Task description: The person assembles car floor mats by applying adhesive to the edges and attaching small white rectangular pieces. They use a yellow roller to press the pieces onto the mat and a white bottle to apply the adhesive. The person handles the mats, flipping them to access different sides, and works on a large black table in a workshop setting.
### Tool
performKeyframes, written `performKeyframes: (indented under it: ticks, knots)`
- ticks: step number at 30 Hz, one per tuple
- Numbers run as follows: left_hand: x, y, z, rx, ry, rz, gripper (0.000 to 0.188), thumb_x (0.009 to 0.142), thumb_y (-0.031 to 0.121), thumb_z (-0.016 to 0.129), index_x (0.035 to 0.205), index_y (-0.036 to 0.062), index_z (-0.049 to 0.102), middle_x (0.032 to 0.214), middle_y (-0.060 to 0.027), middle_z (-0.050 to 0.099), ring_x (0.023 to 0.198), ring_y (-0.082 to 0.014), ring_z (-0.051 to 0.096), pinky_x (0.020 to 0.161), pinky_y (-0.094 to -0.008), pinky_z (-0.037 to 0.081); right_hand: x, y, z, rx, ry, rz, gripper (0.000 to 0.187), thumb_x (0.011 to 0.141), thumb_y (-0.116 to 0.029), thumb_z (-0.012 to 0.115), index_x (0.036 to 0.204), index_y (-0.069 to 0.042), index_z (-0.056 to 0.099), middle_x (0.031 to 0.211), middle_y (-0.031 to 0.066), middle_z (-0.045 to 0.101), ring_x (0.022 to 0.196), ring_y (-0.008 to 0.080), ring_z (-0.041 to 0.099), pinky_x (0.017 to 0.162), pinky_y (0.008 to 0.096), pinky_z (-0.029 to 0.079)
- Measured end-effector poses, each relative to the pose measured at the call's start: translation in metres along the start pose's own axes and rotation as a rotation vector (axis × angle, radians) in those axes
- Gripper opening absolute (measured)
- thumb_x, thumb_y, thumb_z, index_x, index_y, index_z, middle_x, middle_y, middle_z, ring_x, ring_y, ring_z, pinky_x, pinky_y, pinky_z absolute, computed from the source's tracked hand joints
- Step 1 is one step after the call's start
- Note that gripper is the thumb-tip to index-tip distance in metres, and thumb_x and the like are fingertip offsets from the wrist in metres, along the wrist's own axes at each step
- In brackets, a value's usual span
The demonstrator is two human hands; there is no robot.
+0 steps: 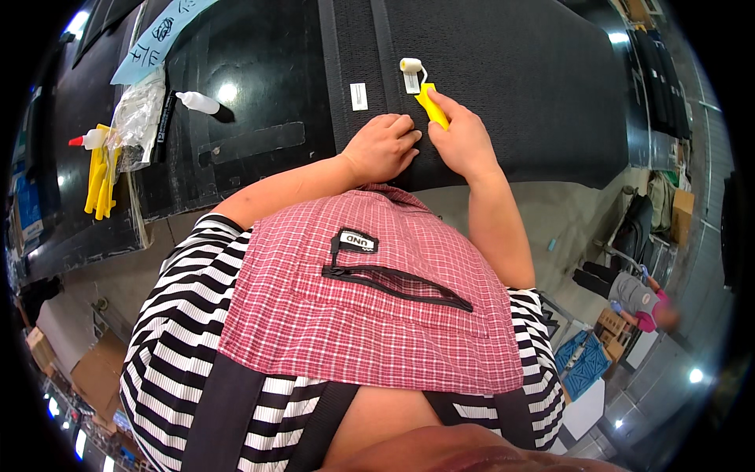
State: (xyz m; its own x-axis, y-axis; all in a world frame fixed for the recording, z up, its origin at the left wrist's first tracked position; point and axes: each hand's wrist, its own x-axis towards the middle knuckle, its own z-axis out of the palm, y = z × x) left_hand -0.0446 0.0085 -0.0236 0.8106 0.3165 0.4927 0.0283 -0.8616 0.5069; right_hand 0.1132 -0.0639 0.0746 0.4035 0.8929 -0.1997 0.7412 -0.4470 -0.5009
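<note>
Apron point(393, 338): red-and-white check, closest thing to the lens, zip pocket gaping a bit, worn over a striped shirt point(169, 338).
Right hand point(465, 141): wrapped round the yellow handle of a roller point(432, 106), thumb and fingers closed on it.
Roller: above the black mat point(511, 94), pointing away from the person, white head over the far end of one label. Can't tell from here if it's actually pressing down.
Left hand point(384, 148): curled up on the mat, just left of the roller handle. Honestly can't tell if anything's pinched under those fingers.
Labels: two little white ones on the mat, left label point(359, 97) and right label point(411, 83), with a seam between them. Roller's at the right one.
Tabletop point(275, 86): dark, shiny, kinda scuffed, mat laid over its right side.
Clutter on the left: clear bag point(138, 118), black marker point(166, 126), white bottle point(198, 102) on its side, red-tipped bottle point(94, 139) by some yellow tools point(96, 185), plus a blue strip point(161, 39) with handwriting.
Off to the right: co-worker point(631, 295) in grey and pink, near a blue crate point(583, 362).
</note>
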Motion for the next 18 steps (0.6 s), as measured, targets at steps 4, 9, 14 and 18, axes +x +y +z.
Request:
performKeyframes:
  ticks: [4,9,14,18]
  knots:
    - [-0.002,0.001,0.000,-0.030,-0.058,-0.059,0.032,0.082,0.018,0.074,0.110,0.0045,0.070,0.114,-0.0121,0.060,0.109,-0.0296,0.061,0.098,-0.0403,0.049,-0.016,0.009,-0.008,0.187,0.050,-0.008,0.052,0.086,-0.017,0.060,0.139,-0.013,0.060,0.128,0.0198,0.064,0.117,0.0372,0.062,0.101,0.0425,0.048]
    - [-0.001,0.001,-0.001,-0.015,-0.038,-0.033,0.030,0.084,0.020,0.072,0.110,0.0044,0.070,0.106,-0.0100,0.058,0.105,-0.0279,0.060,0.096,-0.0392,0.048,-0.045,0.016,-0.002,0.144,0.057,-0.104,0.052,0.086,-0.017,0.061,0.138,-0.013,0.060,0.124,0.0182,0.066,0.111,0.0364,0.064,0.097,0.0420,0.051]
    - [0.000,0.002,-0.003,-0.004,-0.027,-0.027,0.029,0.085,0.020,0.072,0.109,0.0039,0.070,0.106,-0.0104,0.059,0.104,-0.0284,0.060,0.096,-0.0393,0.048,-0.057,0.020,0.017,0.037,0.027,-0.046,0.054,0.086,-0.018,0.062,0.140,-0.014,0.057,0.121,0.0165,0.065,0.107,0.0357,0.065,0.094,0.0437,0.052]
    - [-0.001,0.001,-0.003,-0.025,-0.082,-0.058,0.031,0.083,0.018,0.073,0.110,0.0041,0.070,0.112,-0.0134,0.062,0.109,-0.0308,0.061,0.099,-0.0407,0.048,-0.063,0.030,0.018,0.105,0.046,-0.097,0.055,0.087,-0.016,0.062,0.142,-0.012,0.055,0.116,0.0155,0.066,0.102,0.0323,0.067,0.089,0.0415,0.053]
